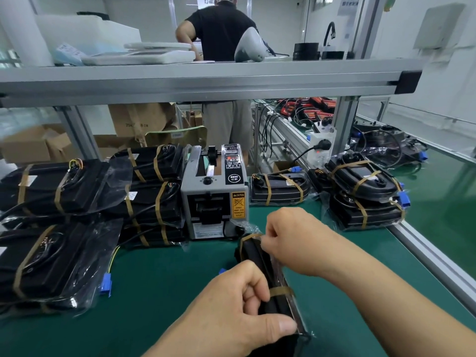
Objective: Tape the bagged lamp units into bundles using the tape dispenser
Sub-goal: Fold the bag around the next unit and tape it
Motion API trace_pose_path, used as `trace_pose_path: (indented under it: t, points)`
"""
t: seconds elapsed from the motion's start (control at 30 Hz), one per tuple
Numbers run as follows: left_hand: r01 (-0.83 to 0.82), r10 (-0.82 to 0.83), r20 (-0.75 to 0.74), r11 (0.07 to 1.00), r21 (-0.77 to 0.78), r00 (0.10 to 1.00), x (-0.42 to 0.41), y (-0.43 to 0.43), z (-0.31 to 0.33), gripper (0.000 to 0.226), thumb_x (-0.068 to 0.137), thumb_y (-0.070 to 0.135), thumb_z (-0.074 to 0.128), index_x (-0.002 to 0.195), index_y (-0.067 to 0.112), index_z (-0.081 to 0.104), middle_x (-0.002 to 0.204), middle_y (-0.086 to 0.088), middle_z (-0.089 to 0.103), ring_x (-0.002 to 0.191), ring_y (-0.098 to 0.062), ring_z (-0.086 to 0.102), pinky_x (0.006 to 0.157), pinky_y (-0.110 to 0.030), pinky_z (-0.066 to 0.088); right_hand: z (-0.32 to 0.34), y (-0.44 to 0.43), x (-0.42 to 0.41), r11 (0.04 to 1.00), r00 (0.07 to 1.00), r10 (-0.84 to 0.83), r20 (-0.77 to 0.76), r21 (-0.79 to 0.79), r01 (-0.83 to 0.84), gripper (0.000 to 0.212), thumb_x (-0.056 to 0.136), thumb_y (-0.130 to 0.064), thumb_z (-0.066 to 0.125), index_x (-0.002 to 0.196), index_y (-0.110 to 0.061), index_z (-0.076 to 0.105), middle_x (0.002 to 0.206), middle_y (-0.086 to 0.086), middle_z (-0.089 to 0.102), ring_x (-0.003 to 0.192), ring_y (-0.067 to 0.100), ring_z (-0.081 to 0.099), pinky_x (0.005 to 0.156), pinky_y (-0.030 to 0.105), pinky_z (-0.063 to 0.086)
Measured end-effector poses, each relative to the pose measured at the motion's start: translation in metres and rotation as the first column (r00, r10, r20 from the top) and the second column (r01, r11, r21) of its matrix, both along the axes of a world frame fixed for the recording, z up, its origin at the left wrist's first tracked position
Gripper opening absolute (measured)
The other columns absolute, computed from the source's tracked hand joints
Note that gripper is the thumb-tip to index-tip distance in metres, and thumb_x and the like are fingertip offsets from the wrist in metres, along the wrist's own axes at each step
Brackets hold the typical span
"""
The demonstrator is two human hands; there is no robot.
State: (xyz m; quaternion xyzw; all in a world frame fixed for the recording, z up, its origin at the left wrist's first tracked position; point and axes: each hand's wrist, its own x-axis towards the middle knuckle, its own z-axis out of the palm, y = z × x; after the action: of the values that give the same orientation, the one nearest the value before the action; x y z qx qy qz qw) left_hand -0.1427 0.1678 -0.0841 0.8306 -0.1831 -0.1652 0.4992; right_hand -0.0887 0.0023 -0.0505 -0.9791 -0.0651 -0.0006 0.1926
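One long green counter (167,292) fills the lower view, and an aluminium shelf (206,78) spans it overhead, with a person (221,32) standing beyond it, back turned. Finished bundles are piled on the counter's left side: a near stack (46,261), a far stack (51,186) and a middle stack (154,197) that sits just beside the tape dispenser (213,197). All are black lamp units in clear bags, banded with brown tape. On the right lie two more piles, a right stack (365,197) close to the counter's edge and a single flat bundle (279,188) just beside the dispenser. The grey dispenser stands upright near the middle of the counter, its outlet facing the camera.

In front of it, the lamp bundle (257,256) being worked on stands on its long edge on the counter, running away from the camera. The left hand (231,313) grips its near end, fingers curled over the top and thumb pressed along the side. The right hand (291,235) is curled at the far end, fingertips pinching there, though whether they hold bag or tape is unclear. A near tape strip (280,291) crosses the bundle beside the left fingers, and a far tape strip (248,237) wraps the far end. A blue connector (105,284) hangs from the near stack.
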Motion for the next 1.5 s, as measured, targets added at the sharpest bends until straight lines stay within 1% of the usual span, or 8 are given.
trace_pose_path:
  t: [0.37, 0.57, 0.73, 0.93, 1.1, 1.17, 1.33, 1.5]
  points:
    - [-0.066, 0.053, -0.116, 0.992, -0.108, 0.992, 0.005, 0.007, 0.008, 0.022, 0.067, 0.048, 0.08, 0.073, 0.033, 0.066, 0.056, 0.01, 0.053, 0.051, -0.008, 0.044, 0.054, -0.017, 0.041, -0.027, -0.012, -0.009, 0.882, 0.988, -0.144, -0.063, 0.444, 0.157, 0.022, 0.088, -0.024, 0.059, 0.071, -0.01, 0.058, 0.058, 0.0, 0.064, 0.052, 0.014, 0.051, 0.05, 0.028, 0.043]
    - [-0.748, 0.614, -0.427, 0.555, -0.363, 0.663, 0.094, 0.018, -0.003, 0.018, 0.096, 0.022, 0.063, 0.085, 0.012, 0.072, 0.061, 0.005, 0.06, 0.048, -0.005, 0.047, 0.045, -0.018, 0.036, -0.022, -0.011, -0.01, 0.883, 0.987, -0.117, -0.112, 0.444, 0.155, 0.021, 0.089, -0.023, 0.058, 0.073, -0.01, 0.057, 0.061, 0.002, 0.064, 0.058, 0.019, 0.058, 0.059, 0.043, 0.057]
    - [-0.842, 0.537, -0.665, 0.453, -0.291, 0.519, 0.136, 0.009, -0.012, 0.026, 0.096, 0.026, 0.064, 0.073, 0.014, 0.061, 0.044, 0.007, 0.055, 0.032, 0.0, 0.045, 0.039, -0.013, 0.033, -0.021, -0.013, -0.011, 0.878, 0.986, -0.106, -0.132, 0.452, 0.155, 0.022, 0.091, -0.024, 0.058, 0.073, -0.012, 0.055, 0.057, 0.0, 0.064, 0.04, 0.005, 0.049, 0.04, 0.02, 0.039]
    - [-0.899, 0.494, -0.753, 0.29, -0.328, 0.435, 0.15, -0.006, -0.014, 0.007, 0.097, 0.016, 0.057, 0.09, 0.015, 0.059, 0.062, 0.005, 0.056, 0.027, -0.001, 0.043, 0.035, -0.013, 0.032, -0.018, -0.013, -0.013, 0.866, 0.986, -0.091, -0.14, 0.478, 0.147, 0.023, 0.092, -0.025, 0.059, 0.075, -0.01, 0.057, 0.067, 0.005, 0.069, 0.053, 0.011, 0.06, 0.063, 0.043, 0.058]
    - [-0.9, 0.573, -0.702, 0.175, -0.4, 0.423, 0.14, -0.013, -0.014, 0.022, 0.09, 0.012, 0.061, 0.068, 0.015, 0.056, 0.039, 0.007, 0.052, 0.036, -0.005, 0.043, 0.04, -0.019, 0.033, -0.018, -0.014, -0.015, 0.846, 0.985, -0.083, -0.15, 0.513, 0.149, 0.023, 0.092, -0.024, 0.059, 0.074, -0.012, 0.056, 0.069, 0.008, 0.07, 0.062, 0.019, 0.065, 0.072, 0.052, 0.058]
    - [-0.846, 0.598, -0.609, 0.267, -0.462, 0.521, 0.129, -0.008, -0.011, 0.024, 0.089, 0.011, 0.062, 0.066, 0.016, 0.056, 0.044, 0.007, 0.052, 0.04, -0.005, 0.045, 0.043, -0.02, 0.036, -0.02, -0.016, -0.014, 0.842, 0.986, -0.084, -0.145, 0.518, 0.148, 0.022, 0.092, -0.023, 0.059, 0.074, -0.011, 0.056, 0.07, 0.01, 0.071, 0.065, 0.023, 0.066, 0.073, 0.054, 0.059]
    - [-0.351, 0.198, -0.346, 0.813, -0.464, 0.917, 0.095, 0.012, 0.009, 0.03, 0.095, 0.014, 0.056, 0.066, 0.02, 0.059, 0.064, 0.004, 0.053, 0.05, -0.006, 0.046, 0.05, -0.018, 0.041, -0.025, -0.019, -0.01, 0.805, 0.985, -0.029, -0.169, 0.58, 0.123, 0.026, 0.096, -0.023, 0.06, 0.073, -0.012, 0.054, 0.064, 0.008, 0.069, 0.053, 0.009, 0.064, 0.056, 0.034, 0.055]
    - [0.028, -0.068, -0.24, 0.986, -0.166, 0.968, 0.079, 0.006, 0.025, 0.025, 0.099, 0.017, 0.055, 0.074, 0.021, 0.059, 0.067, 0.005, 0.05, 0.058, -0.008, 0.042, 0.06, -0.024, 0.037, -0.031, -0.019, -0.009, 0.698, 0.978, 0.016, -0.21, 0.702, 0.14, 0.028, 0.096, -0.023, 0.063, 0.074, -0.01, 0.053, 0.061, 0.007, 0.065, 0.048, 0.005, 0.062, 0.047, 0.016, 0.046]
